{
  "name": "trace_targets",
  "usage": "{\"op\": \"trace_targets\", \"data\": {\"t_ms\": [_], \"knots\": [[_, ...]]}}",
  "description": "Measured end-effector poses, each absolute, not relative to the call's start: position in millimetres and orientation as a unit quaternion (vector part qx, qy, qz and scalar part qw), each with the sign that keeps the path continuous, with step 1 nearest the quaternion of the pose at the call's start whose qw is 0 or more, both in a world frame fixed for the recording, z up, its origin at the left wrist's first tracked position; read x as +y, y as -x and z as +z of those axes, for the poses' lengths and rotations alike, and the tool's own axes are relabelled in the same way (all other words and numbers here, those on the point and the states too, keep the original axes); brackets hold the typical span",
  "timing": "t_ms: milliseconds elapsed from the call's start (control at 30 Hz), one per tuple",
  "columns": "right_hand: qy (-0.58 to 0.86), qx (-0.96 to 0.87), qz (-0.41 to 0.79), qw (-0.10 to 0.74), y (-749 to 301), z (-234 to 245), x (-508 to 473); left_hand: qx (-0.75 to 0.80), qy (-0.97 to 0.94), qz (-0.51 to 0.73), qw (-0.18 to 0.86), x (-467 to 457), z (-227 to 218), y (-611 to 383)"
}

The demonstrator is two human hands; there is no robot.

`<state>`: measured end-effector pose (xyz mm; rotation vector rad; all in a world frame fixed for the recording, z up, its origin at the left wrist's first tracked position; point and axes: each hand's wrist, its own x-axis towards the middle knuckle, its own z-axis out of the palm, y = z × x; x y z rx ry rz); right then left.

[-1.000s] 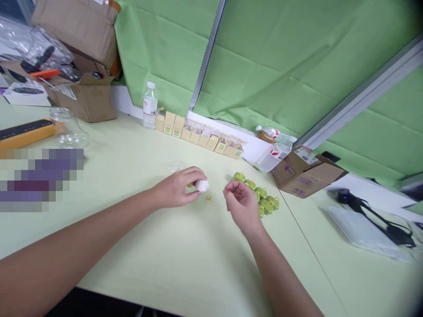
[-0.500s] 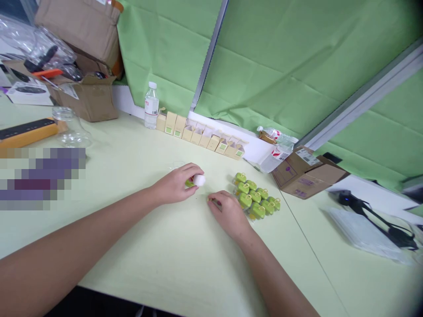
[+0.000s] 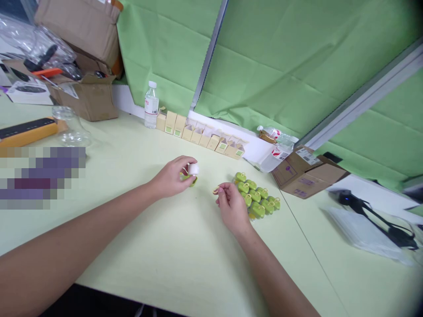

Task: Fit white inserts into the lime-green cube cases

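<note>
My left hand (image 3: 176,177) pinches a small white rounded piece (image 3: 193,169) between thumb and fingers, above the table. A green thing (image 3: 192,181) with a pale loop shows just under those fingertips, partly hidden; whether it is held too, I cannot tell. To the right, my right hand (image 3: 231,204) is closed, its thumb and forefinger gripping a small yellowish loop (image 3: 216,190). Beside that hand stand several small green-topped containers (image 3: 257,210) with yellow loop handles, grouped close together; the hand covers part of the nearest ones.
Several small cardboard boxes (image 3: 197,134), some with flaps up, line the back edge beside a water bottle (image 3: 151,108). A clear jar (image 3: 71,130) and an orange power strip (image 3: 29,132) are at left. An open carton (image 3: 302,174) stands at right.
My left hand has moved slightly up and left with the white piece, showing more of the green thing. My right hand has shifted slightly right and up, its fingers now pinched on the loop.
</note>
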<state>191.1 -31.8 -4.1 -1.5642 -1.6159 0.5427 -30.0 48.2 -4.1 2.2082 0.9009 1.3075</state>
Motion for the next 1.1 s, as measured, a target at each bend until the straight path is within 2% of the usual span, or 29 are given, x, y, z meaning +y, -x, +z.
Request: {"op": "trace_targets", "data": {"t_ms": [433,800,1100], "knots": [[0.602,-0.631,0.233,0.429,-191,-14,-28,0.362,-0.794,0.438,0.217,47,0,30],[0.609,-0.65,0.226,0.396,-187,-6,-32,0.347,-0.905,0.207,0.137,45,23,58],[0.597,-0.652,0.235,0.404,-187,-5,-33,0.339,-0.914,0.21,0.076,45,16,55]]}}
